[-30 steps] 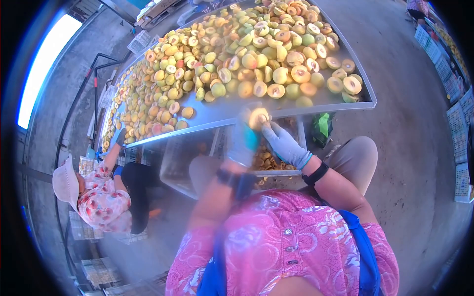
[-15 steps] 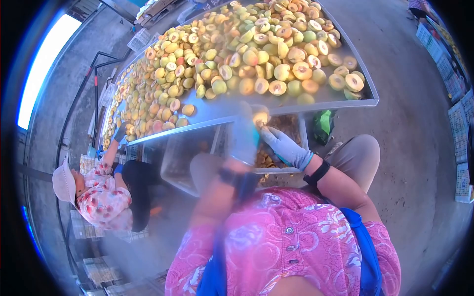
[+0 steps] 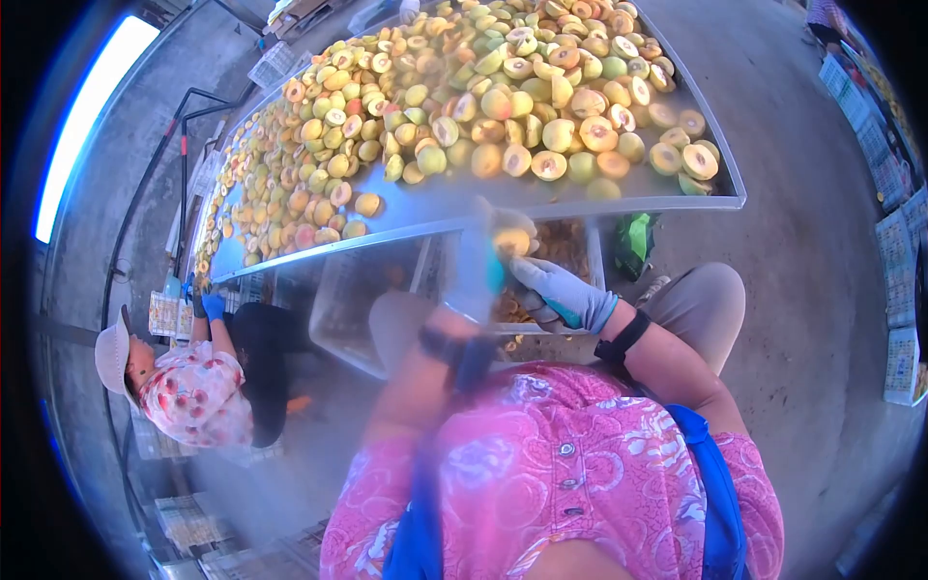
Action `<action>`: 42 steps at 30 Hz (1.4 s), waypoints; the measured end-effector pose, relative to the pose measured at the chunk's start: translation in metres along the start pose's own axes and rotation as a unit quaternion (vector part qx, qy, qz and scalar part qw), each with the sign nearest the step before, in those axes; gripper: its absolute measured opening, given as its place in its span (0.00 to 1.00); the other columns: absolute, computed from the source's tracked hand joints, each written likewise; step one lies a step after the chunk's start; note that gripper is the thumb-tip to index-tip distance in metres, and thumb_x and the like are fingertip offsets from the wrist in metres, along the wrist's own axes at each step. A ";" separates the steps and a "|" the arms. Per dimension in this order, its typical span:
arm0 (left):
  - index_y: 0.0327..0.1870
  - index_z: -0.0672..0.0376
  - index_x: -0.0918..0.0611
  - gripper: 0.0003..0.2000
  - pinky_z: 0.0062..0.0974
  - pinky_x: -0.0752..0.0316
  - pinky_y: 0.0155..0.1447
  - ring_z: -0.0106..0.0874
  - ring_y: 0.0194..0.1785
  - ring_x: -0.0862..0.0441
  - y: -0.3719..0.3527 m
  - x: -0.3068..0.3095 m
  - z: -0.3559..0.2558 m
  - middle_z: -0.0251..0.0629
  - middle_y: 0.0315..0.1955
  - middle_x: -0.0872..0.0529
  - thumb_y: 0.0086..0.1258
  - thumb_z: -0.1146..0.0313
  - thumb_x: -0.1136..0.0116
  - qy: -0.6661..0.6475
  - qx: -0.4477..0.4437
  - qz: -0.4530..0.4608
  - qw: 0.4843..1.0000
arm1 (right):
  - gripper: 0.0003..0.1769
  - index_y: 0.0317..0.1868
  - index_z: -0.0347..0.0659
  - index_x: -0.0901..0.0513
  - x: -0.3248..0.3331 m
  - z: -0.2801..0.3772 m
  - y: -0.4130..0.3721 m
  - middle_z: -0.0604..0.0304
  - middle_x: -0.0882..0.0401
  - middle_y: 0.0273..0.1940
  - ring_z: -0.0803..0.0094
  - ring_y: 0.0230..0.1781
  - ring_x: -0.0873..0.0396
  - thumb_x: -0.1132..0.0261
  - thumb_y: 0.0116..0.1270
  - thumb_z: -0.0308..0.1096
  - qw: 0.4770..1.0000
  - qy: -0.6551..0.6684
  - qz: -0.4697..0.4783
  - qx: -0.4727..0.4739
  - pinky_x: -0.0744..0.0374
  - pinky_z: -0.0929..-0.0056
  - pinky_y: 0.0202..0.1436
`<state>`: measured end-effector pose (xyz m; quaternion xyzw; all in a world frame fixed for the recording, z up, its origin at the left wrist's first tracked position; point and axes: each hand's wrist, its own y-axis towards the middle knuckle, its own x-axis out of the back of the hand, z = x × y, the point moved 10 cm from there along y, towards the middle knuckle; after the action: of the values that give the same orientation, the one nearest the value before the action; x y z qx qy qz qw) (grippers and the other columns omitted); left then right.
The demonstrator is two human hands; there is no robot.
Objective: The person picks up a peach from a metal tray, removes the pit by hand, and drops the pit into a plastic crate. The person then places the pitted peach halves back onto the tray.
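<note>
My left hand [image 3: 474,266], in a grey and teal glove, is closed around a yellow peach half [image 3: 510,242] below the near edge of the metal tray [image 3: 425,227]. The lens is hazy there, so its fingers are blurred. My right hand [image 3: 563,293], gloved alike, has its curled fingers right against the lower side of that fruit. Whether a small tool sits in them I cannot make out. Many peach halves [image 3: 549,165], some with the stone showing, lie heaped on the tray. Under my hands a crate [image 3: 597,261] contains brownish scraps.
A second plastic crate [image 3: 333,329] stands left of my knees. A co-worker [image 3: 198,391] in a light hat sits at the tray's left end. A green bag [image 3: 633,244] lies on the floor at right. White crates [image 3: 894,251] line the far right.
My right hand has shifted slightly down, and more of the peach half shows. The co-worker's hands have drawn back from the fruit to the tray's left corner.
</note>
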<state>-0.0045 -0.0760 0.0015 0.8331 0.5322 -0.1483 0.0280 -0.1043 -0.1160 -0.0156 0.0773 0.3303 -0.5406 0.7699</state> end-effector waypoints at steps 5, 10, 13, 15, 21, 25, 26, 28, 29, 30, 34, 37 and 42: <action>0.32 0.65 0.18 0.31 0.23 0.22 0.39 0.28 0.30 0.18 -0.009 -0.008 -0.004 0.41 0.28 0.15 0.74 0.41 0.58 0.140 0.009 0.045 0.989 | 0.24 0.53 0.48 0.29 0.004 -0.019 0.009 0.75 0.42 0.19 0.85 0.09 0.49 0.50 0.73 0.60 0.999 -0.034 0.005 0.001 0.49 0.83 0.09; 0.30 0.65 0.18 0.32 0.23 0.22 0.37 0.28 0.30 0.18 -0.012 -0.013 -0.001 0.41 0.27 0.15 0.73 0.39 0.57 0.147 0.010 0.164 0.975 | 0.21 0.46 0.47 0.27 -0.012 -0.033 0.001 0.76 0.40 0.21 0.87 0.13 0.47 0.47 0.73 0.57 0.992 0.070 0.064 -0.087 0.47 0.85 0.13; 0.29 0.63 0.19 0.31 0.24 0.22 0.36 0.28 0.29 0.19 -0.024 -0.019 -0.006 0.40 0.27 0.16 0.73 0.39 0.56 0.076 0.068 0.183 0.978 | 0.21 0.46 0.48 0.30 -0.026 -0.038 0.001 0.74 0.43 0.19 0.87 0.08 0.51 0.48 0.73 0.57 0.975 0.148 0.128 -0.109 0.51 0.84 0.07; 0.30 0.63 0.20 0.30 0.25 0.22 0.36 0.29 0.28 0.19 -0.031 -0.019 0.001 0.40 0.28 0.17 0.72 0.39 0.55 -0.028 0.086 0.169 0.982 | 0.21 0.45 0.47 0.30 -0.033 -0.042 0.002 0.74 0.44 0.19 0.88 0.08 0.51 0.48 0.73 0.57 0.966 0.177 0.153 -0.114 0.51 0.85 0.07; 0.40 0.63 0.21 0.27 0.34 0.20 0.45 0.36 0.39 0.19 -0.028 0.028 0.009 0.43 0.35 0.18 0.71 0.41 0.53 -0.186 0.118 0.031 0.975 | 0.20 0.47 0.43 0.30 -0.069 -0.026 -0.007 0.72 0.43 0.20 0.88 0.08 0.48 0.52 0.76 0.53 0.865 0.363 0.329 -0.108 0.48 0.85 0.06; 0.45 0.62 0.21 0.18 0.33 0.21 0.49 0.32 0.40 0.19 -0.007 0.138 -0.021 0.40 0.39 0.17 0.74 0.53 0.48 -0.214 -0.025 -0.107 0.971 | 0.22 0.47 0.41 0.29 -0.049 -0.023 0.001 0.72 0.41 0.21 0.87 0.09 0.46 0.53 0.76 0.54 0.844 0.444 0.291 -0.072 0.46 0.84 0.07; 0.49 0.64 0.21 0.17 0.30 0.23 0.51 0.30 0.42 0.19 -0.007 0.178 -0.048 0.37 0.41 0.17 0.74 0.57 0.47 -0.008 -0.128 -0.217 0.968 | 0.23 0.47 0.41 0.28 -0.039 -0.026 0.005 0.72 0.40 0.21 0.87 0.09 0.45 0.54 0.76 0.54 0.841 0.467 0.266 -0.064 0.45 0.84 0.08; 0.52 0.62 0.21 0.16 0.26 0.27 0.55 0.27 0.49 0.22 -0.004 0.191 -0.089 0.36 0.45 0.19 0.73 0.59 0.44 0.312 -0.247 -0.232 0.888 | 0.23 0.47 0.41 0.27 -0.024 -0.038 0.015 0.72 0.40 0.22 0.86 0.10 0.44 0.54 0.76 0.55 0.857 0.458 0.229 -0.053 0.44 0.83 0.08; 0.52 0.61 0.21 0.15 0.27 0.29 0.57 0.29 0.52 0.23 0.000 0.182 -0.097 0.37 0.46 0.19 0.72 0.60 0.44 0.488 -0.321 -0.227 0.779 | 0.24 0.48 0.41 0.27 -0.013 -0.045 0.020 0.72 0.39 0.22 0.85 0.11 0.43 0.54 0.76 0.55 0.873 0.447 0.189 -0.048 0.43 0.82 0.09; 0.52 0.61 0.21 0.15 0.27 0.29 0.57 0.29 0.52 0.23 0.007 0.170 -0.102 0.37 0.46 0.19 0.72 0.60 0.44 0.489 -0.322 -0.226 0.779 | 0.24 0.48 0.41 0.27 -0.013 -0.045 0.021 0.72 0.39 0.22 0.85 0.11 0.43 0.54 0.76 0.55 0.873 0.447 0.190 -0.046 0.43 0.82 0.09; 0.60 0.54 0.25 0.21 0.34 0.33 0.63 0.40 0.61 0.29 0.085 0.080 -0.060 0.43 0.56 0.25 0.66 0.61 0.39 0.614 -0.209 -0.072 0.758 | 0.25 0.49 0.44 0.26 -0.005 -0.045 0.026 0.73 0.38 0.22 0.84 0.11 0.44 0.56 0.76 0.57 0.908 0.386 0.155 -0.044 0.44 0.81 0.10; 0.62 0.52 0.28 0.27 0.36 0.34 0.66 0.43 0.65 0.32 0.104 0.011 -0.062 0.47 0.60 0.30 0.62 0.59 0.35 0.601 -0.219 0.007 0.769 | 0.27 0.47 0.47 0.25 0.000 -0.049 0.030 0.73 0.38 0.21 0.84 0.10 0.46 0.57 0.75 0.60 0.923 0.359 0.125 -0.063 0.47 0.80 0.10; 0.61 0.51 0.28 0.31 0.39 0.32 0.64 0.48 0.62 0.31 0.138 -0.001 -0.027 0.50 0.58 0.29 0.54 0.60 0.31 0.673 -0.200 0.052 0.710 | 0.25 0.34 0.53 0.26 -0.013 -0.037 0.012 0.74 0.40 0.19 0.82 0.09 0.47 0.52 0.71 0.65 0.927 0.351 0.047 -0.119 0.50 0.79 0.10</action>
<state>0.1244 -0.1316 0.0119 0.7131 0.3832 0.5636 -0.1643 -0.1118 -0.0834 -0.0399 0.1855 0.6376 -0.3985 0.6326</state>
